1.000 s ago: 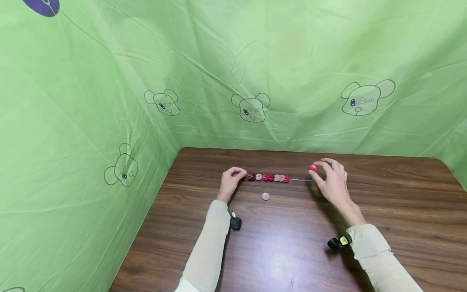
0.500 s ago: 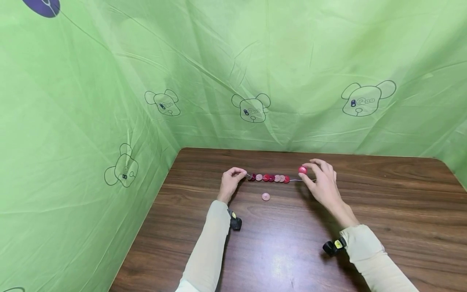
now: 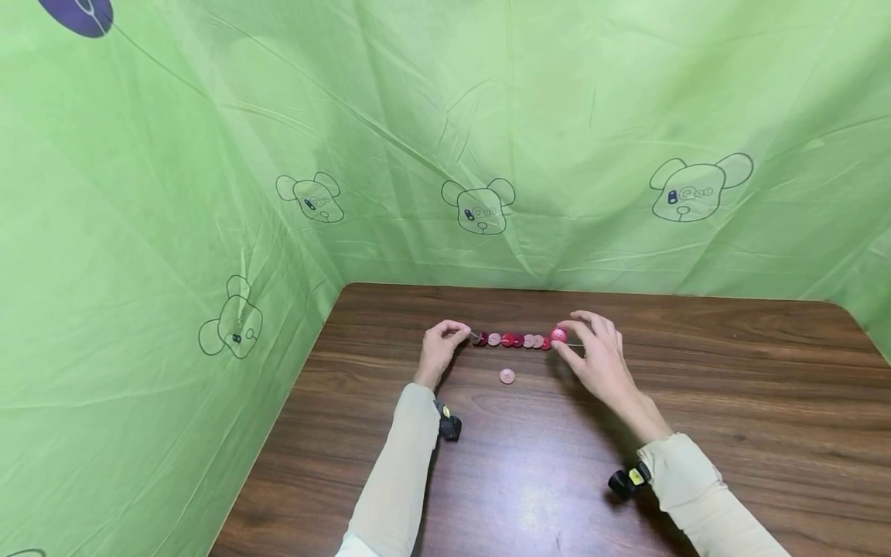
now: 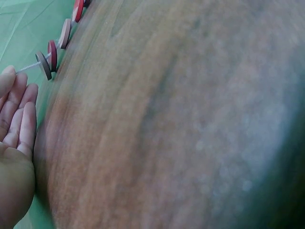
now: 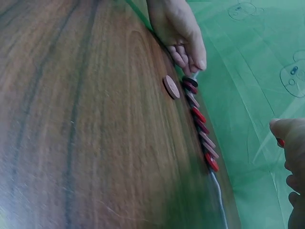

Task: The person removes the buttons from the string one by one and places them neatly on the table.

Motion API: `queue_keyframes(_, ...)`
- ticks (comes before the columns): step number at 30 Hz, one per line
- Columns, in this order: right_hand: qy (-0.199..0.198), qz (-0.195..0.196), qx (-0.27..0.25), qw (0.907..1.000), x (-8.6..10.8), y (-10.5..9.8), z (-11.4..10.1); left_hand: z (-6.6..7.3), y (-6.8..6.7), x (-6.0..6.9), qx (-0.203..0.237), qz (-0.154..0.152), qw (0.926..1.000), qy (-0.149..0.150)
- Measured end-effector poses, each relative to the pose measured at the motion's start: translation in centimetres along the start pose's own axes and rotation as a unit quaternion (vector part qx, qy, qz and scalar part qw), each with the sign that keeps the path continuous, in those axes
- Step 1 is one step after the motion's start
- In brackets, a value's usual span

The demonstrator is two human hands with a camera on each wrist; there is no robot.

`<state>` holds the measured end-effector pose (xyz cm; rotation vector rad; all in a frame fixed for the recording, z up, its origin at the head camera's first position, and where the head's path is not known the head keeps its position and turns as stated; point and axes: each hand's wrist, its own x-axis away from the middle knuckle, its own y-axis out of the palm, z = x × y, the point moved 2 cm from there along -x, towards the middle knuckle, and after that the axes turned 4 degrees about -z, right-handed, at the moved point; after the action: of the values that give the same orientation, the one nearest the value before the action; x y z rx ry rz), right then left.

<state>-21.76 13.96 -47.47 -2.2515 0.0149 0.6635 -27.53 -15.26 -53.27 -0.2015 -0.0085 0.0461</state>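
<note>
My left hand [image 3: 437, 352] pinches the left end of a pale string [image 5: 218, 195] between thumb and fingertips. Along the string lies a row of red, pink and dark buttons, among them a pink button [image 3: 494, 339] and a dark grey button [image 4: 43, 65] nearest the left hand. With thumb and forefinger, my right hand [image 3: 604, 363] holds a red button [image 3: 558, 334] just over the row's right end. In the right wrist view that red button [image 5: 280, 142] is mostly hidden by fingers. Whether the string passes through it I cannot tell.
One loose pink button [image 3: 506, 376] lies flat on the brown wooden table [image 3: 515, 456], in front of the row. Green cloth [image 3: 418, 139] printed with bear faces hangs behind the table and on its left side.
My right hand has moved left with the red button, from well right of the row to its right end. My left hand stays in place at the string's end.
</note>
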Motion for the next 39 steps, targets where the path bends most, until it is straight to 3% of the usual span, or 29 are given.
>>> queue_keyframes(16, -0.029, -0.035, 0.007, 0.9989, 0.8, 2.0, -1.9, 0.0, 0.0, 0.0, 0.002, -0.003, 1.0000, 0.006)
queue_keyframes(31, -0.077, -0.039, 0.015, 0.9962, 2.0, 4.0, -2.7, 0.0, 0.0, -0.1, -0.003, -0.002, 1.0000, 0.003)
queue_keyframes(39, -0.078, -0.059, 0.012, 0.9951, 2.6, 4.8, -3.2, 0.1, 0.0, 0.0, -0.008, -0.001, 1.0000, 0.004)
